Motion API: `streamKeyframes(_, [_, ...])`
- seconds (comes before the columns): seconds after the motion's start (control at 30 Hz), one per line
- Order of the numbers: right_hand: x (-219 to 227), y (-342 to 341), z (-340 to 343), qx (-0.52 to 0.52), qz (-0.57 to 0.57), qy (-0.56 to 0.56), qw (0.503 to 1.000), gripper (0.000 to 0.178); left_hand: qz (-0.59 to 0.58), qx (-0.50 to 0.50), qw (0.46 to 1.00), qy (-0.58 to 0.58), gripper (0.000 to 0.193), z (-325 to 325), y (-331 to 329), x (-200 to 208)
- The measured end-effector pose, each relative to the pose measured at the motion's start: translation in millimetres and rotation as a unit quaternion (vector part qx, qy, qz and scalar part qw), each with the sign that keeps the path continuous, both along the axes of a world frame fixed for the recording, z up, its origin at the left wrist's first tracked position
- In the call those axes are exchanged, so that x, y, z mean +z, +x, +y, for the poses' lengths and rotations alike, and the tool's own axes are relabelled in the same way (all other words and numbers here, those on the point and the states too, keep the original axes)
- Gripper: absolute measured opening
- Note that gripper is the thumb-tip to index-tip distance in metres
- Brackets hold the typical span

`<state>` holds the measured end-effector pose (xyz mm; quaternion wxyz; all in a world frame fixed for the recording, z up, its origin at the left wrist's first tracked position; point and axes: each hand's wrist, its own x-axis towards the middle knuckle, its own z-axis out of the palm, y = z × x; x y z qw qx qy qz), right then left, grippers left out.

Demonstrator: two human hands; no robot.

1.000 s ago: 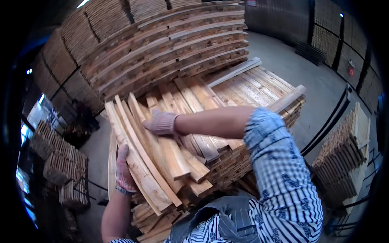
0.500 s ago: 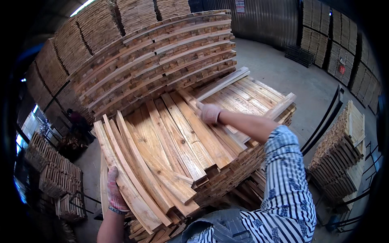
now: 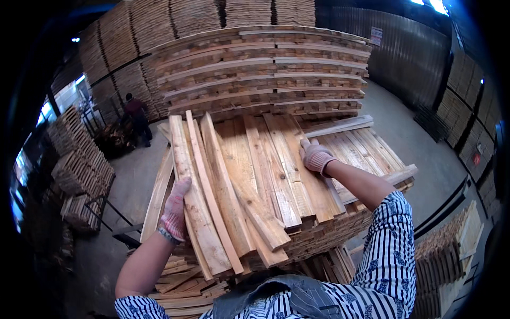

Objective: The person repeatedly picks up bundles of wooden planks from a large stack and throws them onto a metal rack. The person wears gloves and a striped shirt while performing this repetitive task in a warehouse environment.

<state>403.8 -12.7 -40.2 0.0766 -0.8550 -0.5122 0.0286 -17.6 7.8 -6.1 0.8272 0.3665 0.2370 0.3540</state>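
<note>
A row of bare wooden boards (image 3: 276,175) lies side by side on a stacked pile, the left ones tilted and overlapping. My left hand (image 3: 174,211), in a pale, reddish-stained knit glove, is closed around the outer edge of the leftmost long board (image 3: 197,212); its fingertips are partly hidden. At the right end of the row, my gloved right hand (image 3: 317,157) has its fingers curled on the edge of a wide board (image 3: 307,183). Right of that hand lies a flat layer of boards (image 3: 361,146), with a crosswise strip (image 3: 340,126) at its far end and another (image 3: 380,183) nearer me.
A tall stack of layered lumber (image 3: 265,74) stands right behind the boards. Loose wood pieces (image 3: 186,282) lie below, close to my body. Another lumber pile (image 3: 446,260) and a black metal rail (image 3: 443,207) are at right. A person (image 3: 138,118) stands far left.
My view has swung left. The right hand has drawn slightly back toward me along the row's right end. Several left boards appear pushed closer together, with my left hand still at their outer edge.
</note>
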Motion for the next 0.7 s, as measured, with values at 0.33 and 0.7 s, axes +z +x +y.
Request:
streamKeyframes(0.33, [77,-216,18,0.248,0.326,-0.011,0.912,0.108,0.05,0.013,0.998,0.042,0.069,5,-10,-14])
streamKeyframes(0.7, [75,-191,6,0.196,0.488,0.02,0.85,0.099,0.034,-0.004,0.999,0.027,0.078,7,-4,-20])
